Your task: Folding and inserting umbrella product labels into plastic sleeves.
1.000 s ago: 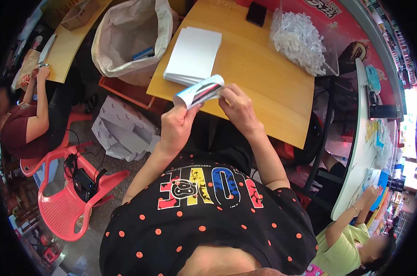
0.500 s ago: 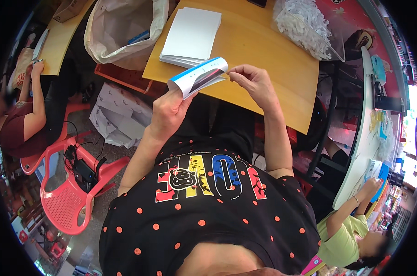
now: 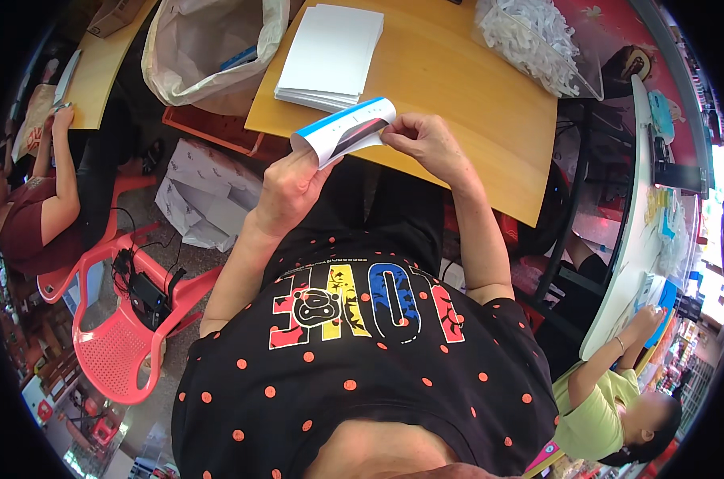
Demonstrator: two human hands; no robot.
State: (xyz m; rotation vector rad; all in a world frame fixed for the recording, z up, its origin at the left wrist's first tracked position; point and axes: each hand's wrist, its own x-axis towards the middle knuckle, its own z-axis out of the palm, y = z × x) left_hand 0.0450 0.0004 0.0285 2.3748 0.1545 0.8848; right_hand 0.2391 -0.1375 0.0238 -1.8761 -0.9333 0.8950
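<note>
My left hand (image 3: 290, 185) is closed around the lower left end of a curled printed sheet (image 3: 330, 134), white with a blue edge and a dark panel showing inside the curl. The sheet is bent into a loose roll in front of the table's near edge. At its right end my right hand (image 3: 432, 145) has thumb and fingers pinched together on the sheet's edge. Just beyond, a stack of white sheets (image 3: 334, 52) lies on the yellow wooden table (image 3: 458, 88), slightly uneven along its near side.
A white sack (image 3: 166, 72) stands left of the table by an orange crate (image 3: 210, 128). A clear bin (image 3: 589, 76) of white paper strips sits at the far right corner. A pink chair (image 3: 114, 359) holds a black device. Co-workers sit left (image 3: 38, 227) and right (image 3: 597, 419).
My right hand has moved left and closed onto the right end of the sheet, from which it was slightly apart. The sheet's curl has opened a little, and my left hand keeps its hold.
</note>
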